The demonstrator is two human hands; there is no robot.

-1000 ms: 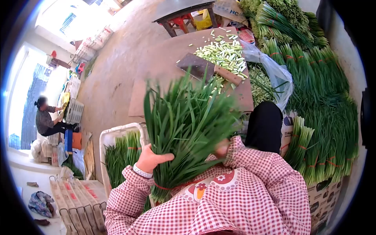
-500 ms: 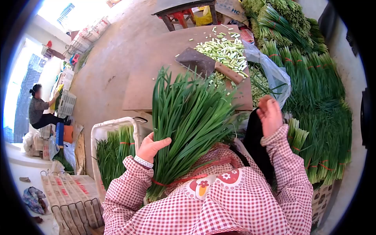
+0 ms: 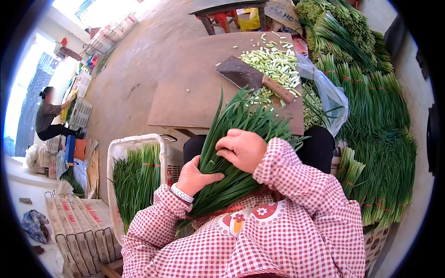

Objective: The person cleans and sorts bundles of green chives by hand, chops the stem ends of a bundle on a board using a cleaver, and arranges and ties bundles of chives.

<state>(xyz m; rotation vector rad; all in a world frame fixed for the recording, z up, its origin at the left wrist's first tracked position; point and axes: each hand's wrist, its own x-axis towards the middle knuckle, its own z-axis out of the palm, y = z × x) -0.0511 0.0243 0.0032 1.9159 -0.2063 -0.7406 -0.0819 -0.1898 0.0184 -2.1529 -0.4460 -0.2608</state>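
A bunch of garlic chives [image 3: 232,187] lies across my lap, its long green leaves pointing away toward the table. My left hand [image 3: 194,178] is closed round the near left side of the bunch, thumb on top. Over the upper leaves, my right hand [image 3: 245,150] has its fingers curled in a pinch at the leaves; the fingertips are partly hidden. Beyond the leaf tips, a cleaver [image 3: 241,72] with a wooden handle rests on the brown tabletop [image 3: 185,99], next to a heap of chopped pale-green stem pieces [image 3: 273,60].
At my left stands a white basket [image 3: 111,155] with banded chive bunches [image 3: 148,173]. Many banded bunches [image 3: 375,116] are piled on the right, beside a clear plastic bag [image 3: 340,99]. Flattened crates [image 3: 79,227] lie lower left. Another person [image 3: 48,118] sits far left.
My right hand has come in from the right and closed on the upper leaves. The bunch has tilted lower and rightward, my left hand still round it.
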